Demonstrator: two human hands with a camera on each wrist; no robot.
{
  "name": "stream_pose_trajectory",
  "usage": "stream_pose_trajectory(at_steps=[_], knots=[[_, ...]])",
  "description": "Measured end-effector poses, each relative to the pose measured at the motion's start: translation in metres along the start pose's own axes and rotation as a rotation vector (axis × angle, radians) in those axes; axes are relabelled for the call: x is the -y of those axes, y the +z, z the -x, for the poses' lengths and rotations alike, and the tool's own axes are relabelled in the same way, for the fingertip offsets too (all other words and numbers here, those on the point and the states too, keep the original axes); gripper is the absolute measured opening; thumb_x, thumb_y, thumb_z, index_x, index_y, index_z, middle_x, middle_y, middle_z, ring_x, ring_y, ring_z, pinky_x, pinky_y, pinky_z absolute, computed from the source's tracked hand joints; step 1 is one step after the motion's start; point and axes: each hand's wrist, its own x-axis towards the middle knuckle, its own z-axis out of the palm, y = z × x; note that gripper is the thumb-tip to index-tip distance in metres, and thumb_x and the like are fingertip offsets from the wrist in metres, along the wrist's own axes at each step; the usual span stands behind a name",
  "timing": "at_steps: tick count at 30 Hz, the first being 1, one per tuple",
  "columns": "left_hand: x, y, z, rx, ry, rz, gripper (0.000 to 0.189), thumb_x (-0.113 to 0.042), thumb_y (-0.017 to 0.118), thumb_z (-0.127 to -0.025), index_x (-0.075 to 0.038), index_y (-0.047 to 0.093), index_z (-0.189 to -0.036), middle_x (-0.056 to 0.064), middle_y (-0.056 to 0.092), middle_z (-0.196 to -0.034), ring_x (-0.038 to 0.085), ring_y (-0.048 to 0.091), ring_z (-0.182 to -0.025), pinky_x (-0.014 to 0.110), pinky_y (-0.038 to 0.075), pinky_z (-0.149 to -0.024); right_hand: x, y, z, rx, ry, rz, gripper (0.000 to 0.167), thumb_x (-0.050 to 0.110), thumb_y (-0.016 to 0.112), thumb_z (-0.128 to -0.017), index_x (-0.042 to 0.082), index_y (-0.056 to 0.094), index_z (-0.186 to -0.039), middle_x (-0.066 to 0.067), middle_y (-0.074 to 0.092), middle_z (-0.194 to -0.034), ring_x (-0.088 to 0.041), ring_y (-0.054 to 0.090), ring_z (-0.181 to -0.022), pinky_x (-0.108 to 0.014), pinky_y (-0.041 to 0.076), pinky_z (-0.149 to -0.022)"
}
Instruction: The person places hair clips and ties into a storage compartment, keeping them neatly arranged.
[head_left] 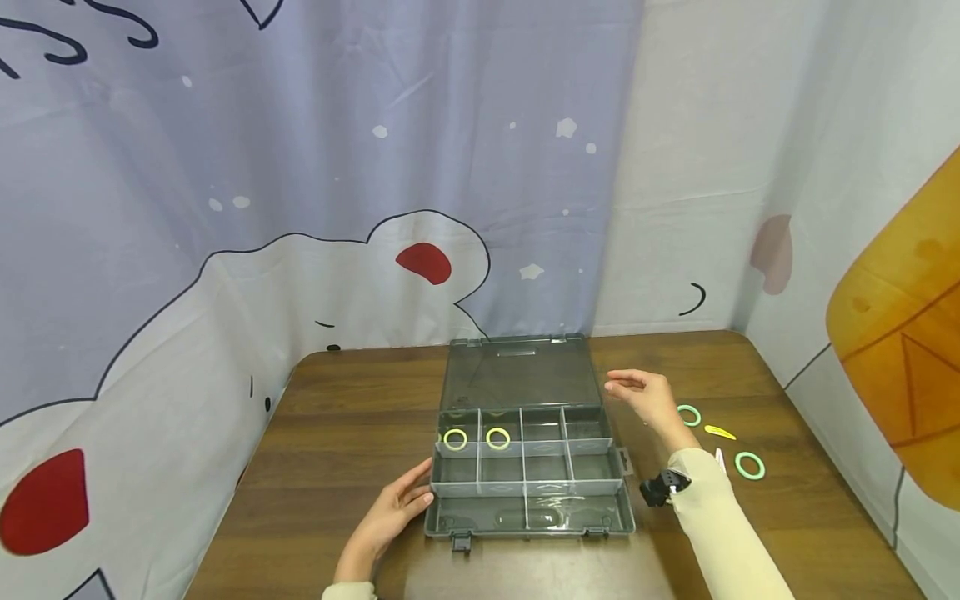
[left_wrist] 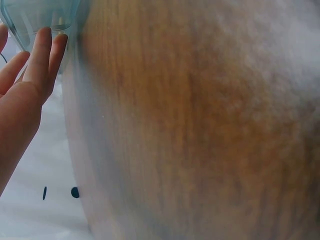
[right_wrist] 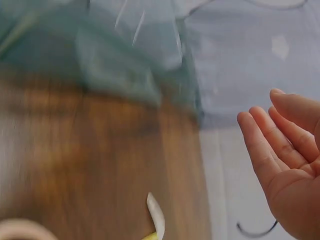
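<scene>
A translucent grey divided box (head_left: 480, 515) stands on the table with its lid (head_left: 517, 379) swung back. Two pale yellow rings, a left ring (head_left: 455, 449) and a right ring (head_left: 498, 448), lie in the two leftmost compartments of the back row. My left hand (head_left: 393, 512) touches the box's left side; its fingers (left_wrist: 39, 62) reach out nearly straight in the left wrist view. Beside the lid's right edge, my right hand (head_left: 643, 396) is raised. Its fingers (right_wrist: 260, 142) are loosely bent and hold nothing in the right wrist view.
Right of the box lie a green ring (head_left: 700, 415), a nearer green ring (head_left: 763, 466), a yellow hair clip (head_left: 720, 432) and a pale clip (head_left: 720, 458) partly behind the right sleeve. A printed curtain (head_left: 525, 208) hangs behind the wooden table (head_left: 337, 433).
</scene>
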Motion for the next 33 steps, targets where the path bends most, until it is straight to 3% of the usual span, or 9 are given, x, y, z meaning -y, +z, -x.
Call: stream_pose_trajectory(at_steps=[10,17,21,24,28,33], knots=[[-0.002,0.0,0.001,-0.008,-0.028,-0.003,0.063,-0.013,0.06,-0.095,-0.002,0.03,-0.15,0.026,0.031,-0.15,0.041,0.042,-0.13,0.027,0.043,-0.101,-0.037,-0.054,0.015,-0.127,0.128,0.024,0.043,0.017,0.07,-0.089,-0.007,0.061,-0.123,-0.015,0.071,-0.105,0.011,0.06,-0.079,-0.009,0.047,-0.071],[-0.001,0.0,0.001,-0.005,-0.031,-0.004,0.063,-0.013,0.06,-0.095,-0.003,0.03,-0.15,0.023,0.028,-0.153,0.041,0.041,-0.131,0.03,0.043,-0.102,-0.057,-0.077,0.025,-0.19,0.188,0.013,0.052,0.022,0.071,-0.089,-0.01,0.056,-0.126,0.016,0.071,-0.089,0.014,0.058,-0.078,-0.008,0.046,-0.069],[0.0,0.0,0.001,-0.007,-0.025,0.003,0.062,-0.011,0.059,-0.095,-0.002,0.03,-0.149,0.023,0.028,-0.153,0.042,0.041,-0.131,0.026,0.043,-0.1,-0.068,-0.087,0.031,-0.215,0.218,0.019,0.052,0.022,0.071,-0.089,-0.009,0.055,-0.128,0.027,0.065,-0.082,0.015,0.057,-0.076,-0.014,0.049,-0.066],[-0.001,0.001,0.001,-0.007,-0.023,0.004,0.061,-0.009,0.058,-0.096,-0.002,0.03,-0.149,0.023,0.028,-0.153,0.042,0.041,-0.131,0.026,0.043,-0.1,-0.075,-0.092,0.034,-0.221,0.249,0.033,0.051,0.021,0.069,-0.09,-0.008,0.054,-0.129,0.027,0.064,-0.083,0.015,0.055,-0.077,-0.014,0.05,-0.066],[-0.001,0.001,0.002,-0.007,-0.02,-0.002,0.061,-0.009,0.058,-0.096,-0.002,0.03,-0.149,0.023,0.027,-0.153,0.042,0.04,-0.131,0.028,0.043,-0.101,-0.08,-0.094,0.037,-0.225,0.306,0.035,0.05,0.019,0.068,-0.091,-0.008,0.053,-0.131,0.019,0.068,-0.087,0.017,0.052,-0.076,-0.008,0.047,-0.067],[0.0,0.001,0.001,-0.005,0.003,0.003,0.061,-0.009,0.058,-0.096,0.0,0.029,-0.149,0.025,0.029,-0.152,0.043,0.041,-0.13,0.024,0.043,-0.099,-0.088,-0.094,0.039,-0.233,0.323,0.048,0.048,0.009,0.069,-0.088,-0.011,0.053,-0.128,0.006,0.072,-0.089,0.015,0.053,-0.072,-0.01,0.048,-0.065]])
